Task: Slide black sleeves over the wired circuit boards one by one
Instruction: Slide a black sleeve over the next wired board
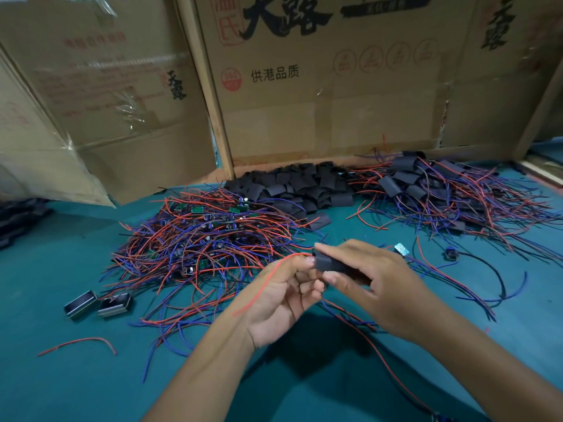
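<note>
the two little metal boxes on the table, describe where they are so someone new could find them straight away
Start at the big tangle of red and blue wires on the green table, left of the hands. At its lower left edge lie two small metal boxes side by side. They are the only shiny, hard-edged things there, with no wires attached.

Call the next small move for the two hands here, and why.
Probably pull the red wire leftward with the left hand while the right hand pushes the black flat sleeve along it. The right fingers pinch the sleeve, the wire exits its left end, and no board shows, so it seems mid-slide.
</note>
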Demonstrator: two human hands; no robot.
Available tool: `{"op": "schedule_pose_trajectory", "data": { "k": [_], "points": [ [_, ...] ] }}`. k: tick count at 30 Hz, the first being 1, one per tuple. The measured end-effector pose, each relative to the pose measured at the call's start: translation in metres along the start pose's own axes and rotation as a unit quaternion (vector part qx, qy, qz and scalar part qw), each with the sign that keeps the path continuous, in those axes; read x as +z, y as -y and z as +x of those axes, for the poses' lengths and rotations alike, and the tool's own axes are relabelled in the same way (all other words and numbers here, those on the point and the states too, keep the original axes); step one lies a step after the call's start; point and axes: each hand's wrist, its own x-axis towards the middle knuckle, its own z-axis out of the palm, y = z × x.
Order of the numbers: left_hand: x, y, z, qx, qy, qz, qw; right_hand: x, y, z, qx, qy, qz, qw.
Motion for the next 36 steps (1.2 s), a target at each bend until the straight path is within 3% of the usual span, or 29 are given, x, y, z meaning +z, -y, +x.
{"op": "schedule_pose_trajectory", "data": {
  "k": [6,11,15,20,23,25,28,31,35,36],
  "points": [
    [-0.003,-0.001,0.0,-0.044,-0.014,0.01,0.999,0.003,0.0,-0.002,-0.007,0.036,-0.02,0.999],
    [-0.007,-0.003,-0.001,-0.057,-0.014,0.041,0.997,0.013,0.013,-0.006,-0.006,0.057,-0.179,0.982],
    [-0.011,0.002,0.003,-0.042,-0.016,0.064,0.997,0.016,0.019,-0.007,0.003,0.031,-0.226,0.974],
    [-0.01,0.0,0.004,0.015,0.012,0.025,1.0,0.015,0.016,0.001,0.009,0.019,-0.286,0.958],
    [-0.022,-0.005,0.013,0.123,-0.091,0.01,0.988,-0.007,-0.005,0.022,0.066,0.048,-0.293,0.953],
    [-0.036,-0.008,0.019,0.239,-0.198,0.134,0.941,-0.032,-0.037,0.041,0.075,0.047,-0.325,0.941],
    [-0.05,-0.008,0.019,0.377,-0.261,0.401,0.793,-0.071,-0.084,0.077,0.109,0.051,-0.426,0.897],
    [-0.055,-0.003,0.019,0.401,-0.269,0.573,0.662,-0.099,-0.122,0.11,0.168,0.053,-0.491,0.853],
    [-0.06,-0.002,0.023,0.362,-0.308,0.652,0.591,-0.103,-0.15,0.14,0.255,0.002,-0.535,0.805],
    [-0.061,-0.004,0.023,0.361,-0.306,0.664,0.579,-0.089,-0.149,0.147,0.249,0.011,-0.521,0.817]
  ]
}}
